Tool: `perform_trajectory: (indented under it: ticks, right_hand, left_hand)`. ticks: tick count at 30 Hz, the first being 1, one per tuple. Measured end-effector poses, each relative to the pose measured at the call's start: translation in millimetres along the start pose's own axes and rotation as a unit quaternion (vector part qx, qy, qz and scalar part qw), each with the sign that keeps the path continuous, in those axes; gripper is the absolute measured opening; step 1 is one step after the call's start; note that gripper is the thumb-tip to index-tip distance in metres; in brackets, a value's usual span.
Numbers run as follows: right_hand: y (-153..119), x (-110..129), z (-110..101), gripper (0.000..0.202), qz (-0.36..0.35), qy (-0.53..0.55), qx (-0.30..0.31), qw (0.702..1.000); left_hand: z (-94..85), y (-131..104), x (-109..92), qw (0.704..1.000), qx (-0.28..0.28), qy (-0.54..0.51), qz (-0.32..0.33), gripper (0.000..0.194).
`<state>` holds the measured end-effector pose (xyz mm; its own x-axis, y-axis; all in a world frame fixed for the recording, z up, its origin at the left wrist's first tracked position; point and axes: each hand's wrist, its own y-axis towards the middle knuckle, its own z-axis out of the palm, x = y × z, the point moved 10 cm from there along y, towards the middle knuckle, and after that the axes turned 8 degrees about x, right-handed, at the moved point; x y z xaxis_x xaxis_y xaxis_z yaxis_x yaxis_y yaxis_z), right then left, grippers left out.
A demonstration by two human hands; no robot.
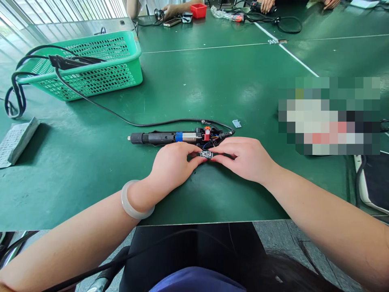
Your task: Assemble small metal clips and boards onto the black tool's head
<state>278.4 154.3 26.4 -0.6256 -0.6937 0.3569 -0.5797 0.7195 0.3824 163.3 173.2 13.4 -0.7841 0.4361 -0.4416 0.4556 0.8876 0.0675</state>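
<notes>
A small circuit board [206, 154] is pinched between my two hands, just in front of an opened black tool. My left hand [176, 162] grips the board's left end between thumb and fingers. Its right end is held the same way by my right hand [246, 156]. The black tool body [161, 138] lies sideways on the table, with a blue band, a silver section, a red part and exposed wires at its right end. A black cable [112, 111] runs from that end to the basket. Behind the wires lies a small pale piece [236, 123].
At the back left stands a green basket [97, 77] with black cables. A wrapped block [18, 140] lies at the left. A red box [198, 11] and other people's hands are at the far side. A blurred patch covers the right; a black-and-white object [373, 178] is below it.
</notes>
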Motion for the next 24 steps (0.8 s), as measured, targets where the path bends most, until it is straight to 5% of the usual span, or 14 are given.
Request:
perform_trajectory:
  ticks: [12,24]
  right_hand:
    - [-1.4,-5.4,-2.1,0.023,0.042,0.025,0.002,0.999]
    - [-0.8,4.6,-4.9,0.008,0.03,0.016,-0.029,0.999]
  left_hand:
    - [0.3,-1.0,0.4,1.0,0.002,0.002,-0.008,0.022]
    - [1.1,-1.6,-4.6,0.999,-0.001,0.047,0.005,0.023]
